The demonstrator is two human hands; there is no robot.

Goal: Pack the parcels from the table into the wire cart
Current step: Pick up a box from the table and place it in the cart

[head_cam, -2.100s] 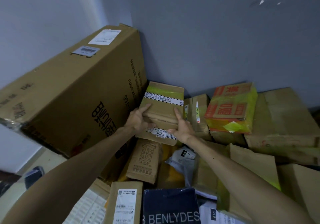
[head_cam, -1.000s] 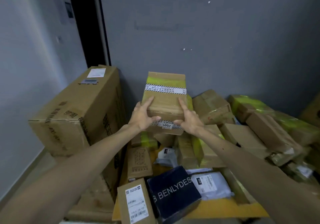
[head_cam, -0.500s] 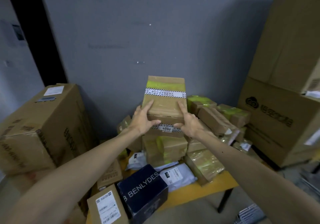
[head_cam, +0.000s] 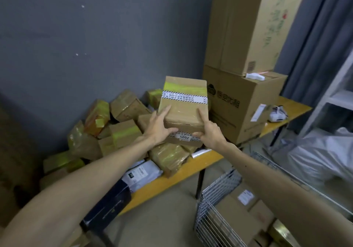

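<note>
Aloft, parcel [head_cam: 183, 111] (4002 end nearest), long axis away.

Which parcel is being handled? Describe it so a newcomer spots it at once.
Above the parcel heap on the yellow table, the left hand and right hand hold one brown box aloft. Only it carries black-and-white striped tape bands and a 4002 sticker.

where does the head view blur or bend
Head view: dim light; the brown cardboard parcel with yellow tape, held by the left hand and right hand, is sharp enough to read 4002; the dark blue box and silver wire cart smear; the tall cardboard carton leans, wide-angle bend.
</note>
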